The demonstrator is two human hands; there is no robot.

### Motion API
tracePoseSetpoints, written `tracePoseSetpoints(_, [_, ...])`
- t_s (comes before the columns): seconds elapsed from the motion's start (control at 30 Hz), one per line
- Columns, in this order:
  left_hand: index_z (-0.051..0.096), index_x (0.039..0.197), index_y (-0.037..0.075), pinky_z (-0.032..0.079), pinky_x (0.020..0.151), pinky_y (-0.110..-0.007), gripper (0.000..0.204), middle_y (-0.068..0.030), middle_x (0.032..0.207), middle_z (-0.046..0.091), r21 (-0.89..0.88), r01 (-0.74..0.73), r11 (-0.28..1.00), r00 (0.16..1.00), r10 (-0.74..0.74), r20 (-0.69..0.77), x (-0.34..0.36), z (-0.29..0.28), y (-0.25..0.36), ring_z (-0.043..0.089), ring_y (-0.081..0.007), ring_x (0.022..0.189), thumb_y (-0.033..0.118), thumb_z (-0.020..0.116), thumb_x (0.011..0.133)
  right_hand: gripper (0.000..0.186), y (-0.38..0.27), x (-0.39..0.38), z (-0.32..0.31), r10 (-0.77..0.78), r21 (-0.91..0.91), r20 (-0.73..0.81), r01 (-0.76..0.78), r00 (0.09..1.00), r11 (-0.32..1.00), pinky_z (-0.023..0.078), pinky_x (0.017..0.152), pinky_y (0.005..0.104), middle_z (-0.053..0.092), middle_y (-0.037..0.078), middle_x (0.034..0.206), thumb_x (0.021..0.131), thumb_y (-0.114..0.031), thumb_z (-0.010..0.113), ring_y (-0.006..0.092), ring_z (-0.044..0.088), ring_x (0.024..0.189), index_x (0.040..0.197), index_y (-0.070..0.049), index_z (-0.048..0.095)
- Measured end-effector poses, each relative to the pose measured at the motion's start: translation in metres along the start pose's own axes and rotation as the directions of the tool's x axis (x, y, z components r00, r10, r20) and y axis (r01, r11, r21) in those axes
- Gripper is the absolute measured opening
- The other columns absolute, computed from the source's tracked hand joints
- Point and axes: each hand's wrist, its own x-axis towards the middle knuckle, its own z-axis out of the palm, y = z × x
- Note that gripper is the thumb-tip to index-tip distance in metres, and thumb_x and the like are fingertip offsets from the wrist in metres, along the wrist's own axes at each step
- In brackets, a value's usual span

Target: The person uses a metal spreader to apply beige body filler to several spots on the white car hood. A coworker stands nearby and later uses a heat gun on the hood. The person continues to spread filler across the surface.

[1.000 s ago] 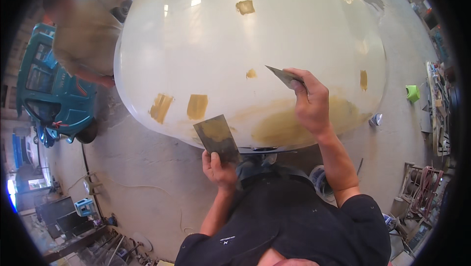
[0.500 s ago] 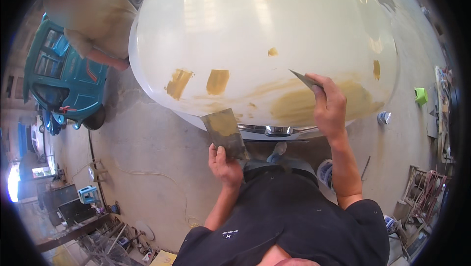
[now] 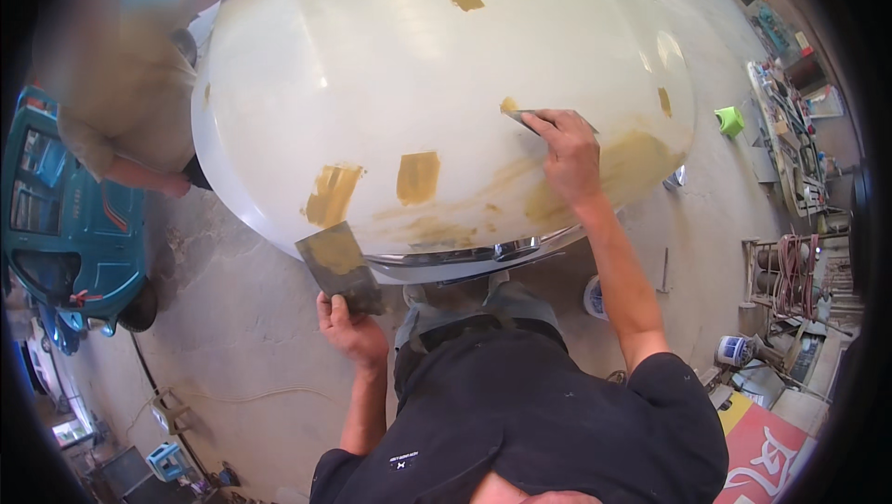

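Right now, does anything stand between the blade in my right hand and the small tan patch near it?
Nothing visible does. The right hand holds the dark blade with its tip at the small tan patch; whether they touch, I cannot tell.

The single view comes from the left of two fisheye cameras worn side by side on the person's head, upright, facing down and forward over the chest. The black shirt (image 3: 520, 411) fills the bottom center, nearest the lens. A little farther off, the left hand (image 3: 355, 332) sits left of center in the lower half and the right hand (image 3: 569, 146) right of center, higher up. The white car hood (image 3: 390, 67) spans the upper middle, seen from above its front end. The wide lens also reaches the teal vehicle (image 3: 93, 216) at the left edge, smaller and more distant, and black rings the curved rim.
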Motion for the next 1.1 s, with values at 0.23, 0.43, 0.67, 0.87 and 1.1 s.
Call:
tracePoseSetpoints(0.23, [0.06, 0.124, -0.002, 0.054, 0.092, -0.035, 0.026, -0.0114, 0.113, 0.069, -0.046, 0.036, 0.998, 0.998, -0.039, -0.051, -0.013, 0.027, -0.011, 0.066, -0.0201, 0.102, 0.012, 0.049, 0.105, 0.043, 0.019, 0.009, 0.021, -0.058, -0.037, 0.097, 0.062, 0.994, 0.997, 0.052, 0.097, 0.0463, 0.073, 0.006, 0.111, 0.079, 0.006, 0.062, 0.0291, 0.067, 0.108, 0.112, -0.013, 0.081])
tracePoseSetpoints(0.43, [0.059, 0.122, -0.002, 0.051, 0.089, -0.032, 0.024, -0.0098, 0.111, 0.068, -0.051, 0.108, 0.993, 0.994, -0.109, -0.01, -0.031, 0.052, -0.029, 0.064, -0.0172, 0.099, 0.013, 0.05, 0.106, 0.039, 0.018, -0.004, 0.013, -0.135, -0.061, 0.131, 0.144, 0.982, 0.988, 0.053, 0.092, 0.0429, 0.073, 0.006, 0.108, 0.081, 0.004, 0.062, 0.0292, 0.067, 0.104, 0.11, -0.013, 0.081])
tracePoseSetpoints(0.67, [0.059, 0.121, -0.001, 0.052, 0.088, -0.032, 0.023, -0.0096, 0.109, 0.068, -0.059, 0.065, 0.996, 0.998, -0.064, 0.028, -0.031, 0.07, -0.033, 0.064, -0.017, 0.098, 0.014, 0.051, 0.106, 0.037, 0.034, 0.023, 0.009, 0.017, -0.081, 0.097, -0.009, 0.995, 0.997, 0.051, 0.096, 0.0461, 0.072, 0.005, 0.104, 0.081, 0.003, 0.062, 0.0281, 0.066, 0.104, 0.108, -0.014, 0.08])
tracePoseSetpoints(0.87, [0.06, 0.121, -0.001, 0.052, 0.087, -0.032, 0.023, -0.0096, 0.109, 0.068, -0.046, 0.096, 0.994, 0.995, -0.094, 0.043, -0.033, 0.072, -0.027, 0.065, -0.0171, 0.097, 0.014, 0.052, 0.106, 0.033, 0.013, 0.006, 0.017, -0.069, -0.037, 0.196, 0.078, 0.978, 0.996, 0.052, 0.093, 0.0418, 0.071, 0.004, 0.097, 0.081, 0.003, 0.062, 0.0268, 0.066, 0.097, 0.104, -0.014, 0.079])
tracePoseSetpoints(1.1, [0.059, 0.123, -0.002, 0.055, 0.088, -0.035, 0.025, -0.0118, 0.111, 0.069, -0.091, 0.118, 0.989, 0.993, -0.116, 0.023, -0.025, 0.053, -0.014, 0.066, -0.0195, 0.098, 0.014, 0.051, 0.106, 0.04, -0.021, -0.005, -0.012, 0.009, -0.045, 0.063, -0.006, 0.998, 0.999, 0.055, 0.087, 0.0426, 0.074, 0.007, 0.1, 0.076, 0.007, 0.061, 0.0302, 0.069, 0.097, 0.107, -0.01, 0.079])
